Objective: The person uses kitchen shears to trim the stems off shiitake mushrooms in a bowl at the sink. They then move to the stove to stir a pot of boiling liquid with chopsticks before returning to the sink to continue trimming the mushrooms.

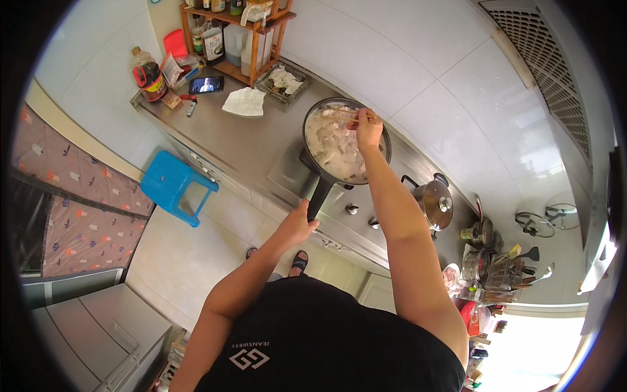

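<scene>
A deep black frying pan (313, 161) stands over the left side of the steel gas stove. Pale, cloudy liquid with light pieces of food (333, 142) fills much of it. My left hand (298, 224) is closed around the pan's long black handle (321, 198). Over the pan's far right part, my right hand (368, 130) grips wooden chopsticks (340, 115), whose tips reach to the food. What exactly the food is, I cannot tell.
A lidded pot (433, 206) sits on the stove's right side. Left of the pan lie a white paper towel (245, 102), a phone (206, 85) and a lighter (191, 108). Behind them rises a wooden rack (254, 56) of bottles. A blue plastic stool (169, 179) stands on the floor.
</scene>
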Tool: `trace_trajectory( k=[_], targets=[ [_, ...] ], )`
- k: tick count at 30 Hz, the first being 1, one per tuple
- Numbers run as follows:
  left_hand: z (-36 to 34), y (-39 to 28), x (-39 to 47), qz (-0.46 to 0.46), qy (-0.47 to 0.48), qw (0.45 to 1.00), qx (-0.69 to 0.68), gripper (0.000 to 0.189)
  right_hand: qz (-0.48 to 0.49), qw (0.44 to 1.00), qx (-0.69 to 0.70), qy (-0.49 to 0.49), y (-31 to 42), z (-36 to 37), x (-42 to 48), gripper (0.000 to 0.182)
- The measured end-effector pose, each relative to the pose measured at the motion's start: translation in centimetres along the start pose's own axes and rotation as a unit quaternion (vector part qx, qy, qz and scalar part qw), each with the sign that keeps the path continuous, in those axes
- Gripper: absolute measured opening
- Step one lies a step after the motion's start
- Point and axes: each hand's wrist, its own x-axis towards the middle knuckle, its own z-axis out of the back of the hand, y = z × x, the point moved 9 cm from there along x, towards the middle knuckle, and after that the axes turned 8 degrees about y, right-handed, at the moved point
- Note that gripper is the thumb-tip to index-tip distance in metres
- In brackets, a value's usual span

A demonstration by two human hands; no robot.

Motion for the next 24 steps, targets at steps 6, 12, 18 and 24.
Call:
trace_trajectory(
  k=[6, 12, 18, 24],
  targets=[
    [-0.1, 0.6, 0.2, 0.017, 0.003, 1.0, 0.014, 0.055, -0.027, 0.997, -0.067, -0.001, 1.3, 2.0, 1.7, 0.021],
    [-0.2, 0.3, 0.2, 0.02, 0.022, 1.0, -0.001, 0.056, -0.015, 0.999, 0.002, -0.033, 4.6, 6.8, 2.1, 0.023],
    [0.2, 0.4, 0.3, 0.006, 0.013, 1.0, 0.015, 0.055, 0.037, 0.966, -0.255, -0.027, 4.1, 10.2, 1.1, 0.024],
    [0.0, -0.1, 0.4, 0.006, 0.017, 0.999, 0.027, 0.054, -0.01, 0.976, -0.216, 0.001, -0.3, 10.6, 0.2, 0.024]
  ],
)
